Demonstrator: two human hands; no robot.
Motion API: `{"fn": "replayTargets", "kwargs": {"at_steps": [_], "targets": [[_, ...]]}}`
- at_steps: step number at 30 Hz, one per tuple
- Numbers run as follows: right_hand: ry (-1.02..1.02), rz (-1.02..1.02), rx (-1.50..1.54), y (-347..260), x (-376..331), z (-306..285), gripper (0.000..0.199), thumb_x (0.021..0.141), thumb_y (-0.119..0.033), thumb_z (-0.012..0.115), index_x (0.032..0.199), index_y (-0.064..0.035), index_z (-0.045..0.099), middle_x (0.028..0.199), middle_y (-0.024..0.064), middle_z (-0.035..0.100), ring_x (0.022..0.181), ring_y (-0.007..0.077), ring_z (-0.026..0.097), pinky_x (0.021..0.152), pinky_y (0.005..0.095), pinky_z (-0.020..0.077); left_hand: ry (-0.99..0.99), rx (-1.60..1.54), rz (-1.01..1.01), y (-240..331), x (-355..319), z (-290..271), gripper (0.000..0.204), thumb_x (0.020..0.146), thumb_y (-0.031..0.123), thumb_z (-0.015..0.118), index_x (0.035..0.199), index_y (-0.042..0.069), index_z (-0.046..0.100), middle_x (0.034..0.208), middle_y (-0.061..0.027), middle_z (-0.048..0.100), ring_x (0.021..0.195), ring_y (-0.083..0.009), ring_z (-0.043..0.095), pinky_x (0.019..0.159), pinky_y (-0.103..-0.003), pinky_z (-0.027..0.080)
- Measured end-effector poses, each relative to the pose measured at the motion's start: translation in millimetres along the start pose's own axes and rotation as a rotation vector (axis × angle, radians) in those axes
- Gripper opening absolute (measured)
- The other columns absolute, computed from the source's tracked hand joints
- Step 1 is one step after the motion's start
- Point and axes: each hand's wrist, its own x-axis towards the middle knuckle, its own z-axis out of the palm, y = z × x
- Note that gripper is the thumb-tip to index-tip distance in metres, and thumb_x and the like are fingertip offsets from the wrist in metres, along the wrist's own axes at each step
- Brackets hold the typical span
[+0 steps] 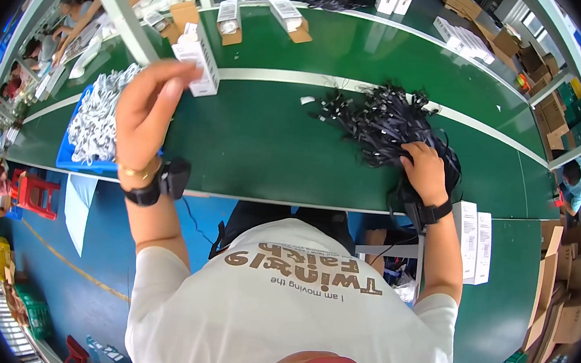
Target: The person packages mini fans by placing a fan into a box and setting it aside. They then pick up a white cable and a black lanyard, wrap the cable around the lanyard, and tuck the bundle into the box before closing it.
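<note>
My left hand [146, 110] is raised at the left of the green table, over the edge of a blue bin. Its fingers bend toward a white carton [205, 70] with an open brown flap; the fingertips are blurred and overlap the carton in view, so contact is unclear. White looped cords [99, 120] fill the blue bin [65, 155] beneath that hand. On the right, my right hand [426, 171] presses into a heap of black straps [389, 124], thumb and fingers curled around some of them. Part of the heap hides behind the hand and wrist.
Two open cartons [228, 20] lie across the table, with more white boxes [463, 39] at the far right. Upright white boxes [475, 242] stand beside my right forearm. Metal posts [122, 11] rise at the left. Other people work at the far left.
</note>
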Motion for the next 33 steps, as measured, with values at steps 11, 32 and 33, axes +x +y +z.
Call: {"fn": "replayTargets", "kwargs": {"at_steps": [11,32,33], "targets": [[0.044,-0.048,0.281,-5.0,50.6,-57.7,0.008,0.076,-0.004,0.064,0.083,-0.0007,0.064,0.082,0.0115,0.061,0.082,0.0264,0.059,0.070,0.0335,0.0464,-0.062,0.293,0.396,-86.3,96.8,119.9,0.017,0.081,0.009,0.064,0.097,0.003,0.064,0.096,-0.0099,0.064,0.087,-0.0256,0.062,0.074,-0.031,0.048],[-0.167,-0.152,0.782,-123.1,153.0,-29.3,0.014,0.089,-0.010,0.057,0.098,-0.0008,0.062,0.086,0.0055,0.060,0.080,0.0128,0.059,0.070,0.0251,0.0476,-0.417,-0.431,-0.283,-125.6,79.4,96.8,0.021,0.093,0.019,0.050,0.101,0.002,0.059,0.066,0.0022,0.050,0.057,-0.0060,0.046,0.052,-0.022,0.039],[-0.224,-0.169,0.819,-124.6,144.7,-25.7,0.015,0.089,-0.012,0.057,0.098,-0.0008,0.062,0.084,0.0051,0.060,0.079,0.0121,0.059,0.069,0.0249,0.0477,-0.373,-0.464,-0.308,-124.4,80.0,94.8,0.021,0.094,0.020,0.049,0.098,0.002,0.060,0.065,0.0026,0.049,0.056,-0.0059,0.045,0.051,-0.021,0.038]]}}
